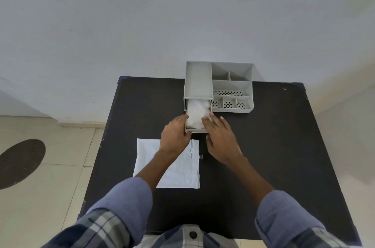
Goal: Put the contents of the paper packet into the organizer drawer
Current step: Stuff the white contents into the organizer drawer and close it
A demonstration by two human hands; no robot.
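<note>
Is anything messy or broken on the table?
Nothing is spilled or broken. The white stuff sits bunched in the open drawer, and the paper packet lies flat with a small tear near its top right edge.

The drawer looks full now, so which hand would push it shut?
Probably the left hand: it already grips the drawer front corner. The right hand lies flat on the white bundle inside.

A forearm hides the middle of the white paper packet [178, 168] on the black table [263, 156], whose near edge is blocked by the person's sleeves. Hands cover the drawer [195, 130] front corners; its white contents [195, 112] are too indistinct to identify.
</note>
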